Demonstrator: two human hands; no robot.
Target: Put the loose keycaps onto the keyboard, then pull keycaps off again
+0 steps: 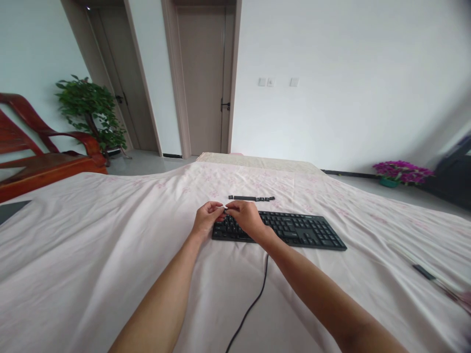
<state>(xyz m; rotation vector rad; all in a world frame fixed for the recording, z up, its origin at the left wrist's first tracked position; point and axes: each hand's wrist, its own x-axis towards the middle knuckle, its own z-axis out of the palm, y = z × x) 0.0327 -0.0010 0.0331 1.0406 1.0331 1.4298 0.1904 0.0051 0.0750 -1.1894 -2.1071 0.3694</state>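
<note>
Above the left end of a black keyboard (312,230), my two hands meet fingertip to fingertip. My left hand (208,218) is closed in a pinch. My right hand (246,214) is also closed, its thumb and fingers against the left fingertips. Between them shows a small dark keycap (225,210) with a bit of white at its upper edge; what the white bit is I cannot make out. Behind the keyboard lies a row of removed keycaps (262,199), among them a long space bar key (245,198). My right hand and wrist hide part of the keys.
A pale flowered cloth (110,255) with folds covers the surface. The black cable (253,304) runs from the keyboard towards me. A slim tool with a dark section (424,271) lies at the right. A dark flat object (13,210) sits at the left edge.
</note>
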